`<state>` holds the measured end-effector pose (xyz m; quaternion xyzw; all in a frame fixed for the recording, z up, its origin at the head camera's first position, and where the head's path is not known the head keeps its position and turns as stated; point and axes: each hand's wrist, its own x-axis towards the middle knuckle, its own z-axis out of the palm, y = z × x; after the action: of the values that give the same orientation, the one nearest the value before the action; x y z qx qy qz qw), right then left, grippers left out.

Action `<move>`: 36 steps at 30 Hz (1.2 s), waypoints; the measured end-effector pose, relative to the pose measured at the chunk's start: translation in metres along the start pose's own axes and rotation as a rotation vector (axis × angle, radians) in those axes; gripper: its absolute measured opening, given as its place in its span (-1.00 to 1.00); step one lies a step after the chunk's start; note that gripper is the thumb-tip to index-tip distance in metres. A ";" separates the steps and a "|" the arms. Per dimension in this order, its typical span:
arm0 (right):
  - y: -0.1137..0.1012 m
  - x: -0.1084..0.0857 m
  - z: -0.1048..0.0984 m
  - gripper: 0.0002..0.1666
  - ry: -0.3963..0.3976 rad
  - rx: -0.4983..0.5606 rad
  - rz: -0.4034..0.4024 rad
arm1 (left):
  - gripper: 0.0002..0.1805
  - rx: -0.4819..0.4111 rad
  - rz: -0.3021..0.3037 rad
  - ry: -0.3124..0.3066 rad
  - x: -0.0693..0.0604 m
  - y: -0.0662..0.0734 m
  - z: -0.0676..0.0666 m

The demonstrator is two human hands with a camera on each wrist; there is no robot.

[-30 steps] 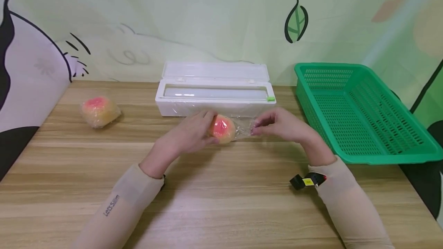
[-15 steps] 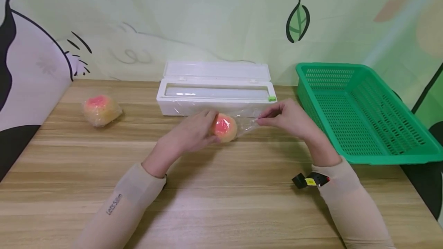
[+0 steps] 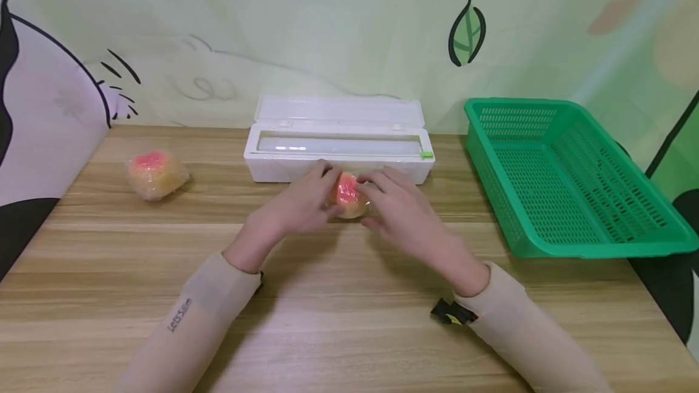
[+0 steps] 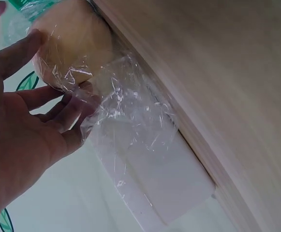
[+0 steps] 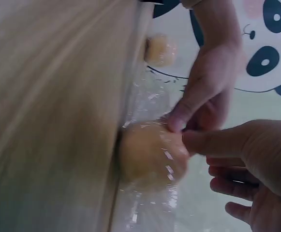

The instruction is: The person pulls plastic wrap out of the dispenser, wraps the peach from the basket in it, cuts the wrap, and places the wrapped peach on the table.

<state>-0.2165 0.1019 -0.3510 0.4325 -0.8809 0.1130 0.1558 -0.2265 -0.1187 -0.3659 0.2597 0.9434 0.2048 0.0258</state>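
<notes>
A round peach (image 3: 347, 194), pink on top and wrapped in clear plastic film (image 4: 125, 101), sits on the table in front of a white film box (image 3: 338, 149). My left hand (image 3: 303, 202) holds the peach from its left side, thumb towards me and fingers on the far side. Loose film trails over the left fingers in the left wrist view. My right hand (image 3: 401, 208) is at the peach's right side, fingers loosely bent and apart. In the right wrist view its thumb meets the top of the peach close to the left thumb; its index finger is partly hidden.
Another film-wrapped peach (image 3: 157, 174) lies at the far left of the wooden table (image 3: 338, 320). The film box's lid (image 3: 338, 113) is raised at the back. A green perforated basket (image 3: 519, 226) stands at the right.
My right hand has let go of the stretched film end it pinched and has moved left to the peach. The film's right end no longer sticks out. The left hand has stayed in place.
</notes>
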 end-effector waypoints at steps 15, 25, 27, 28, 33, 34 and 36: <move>0.014 0.018 0.022 0.01 -0.123 -0.043 0.109 | -0.47 0.046 -0.010 0.091 0.000 0.004 -0.005; 0.020 0.027 0.021 0.05 -0.122 0.105 0.201 | -0.43 0.092 -0.088 0.128 0.000 0.009 -0.008; 0.021 0.027 0.019 0.02 -0.119 0.200 0.220 | -0.43 0.090 -0.088 0.149 0.000 0.009 -0.010; 0.022 0.027 0.017 -0.02 -0.115 0.237 0.222 | -0.42 0.090 -0.088 0.159 -0.001 0.009 -0.011; 0.026 0.024 0.010 -0.14 -0.077 0.263 0.163 | -0.39 0.077 -0.079 0.230 -0.002 0.005 -0.016; 0.027 0.023 0.009 -0.15 -0.064 0.245 0.151 | -0.40 0.065 -0.066 0.248 -0.003 0.005 -0.018; 0.028 0.022 0.006 -0.18 -0.032 0.214 0.135 | -0.42 0.045 -0.024 0.288 -0.003 0.004 -0.021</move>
<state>-0.2530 0.1006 -0.3505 0.3881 -0.8933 0.2097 0.0864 -0.2249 -0.1249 -0.3457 0.2169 0.9447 0.2182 -0.1132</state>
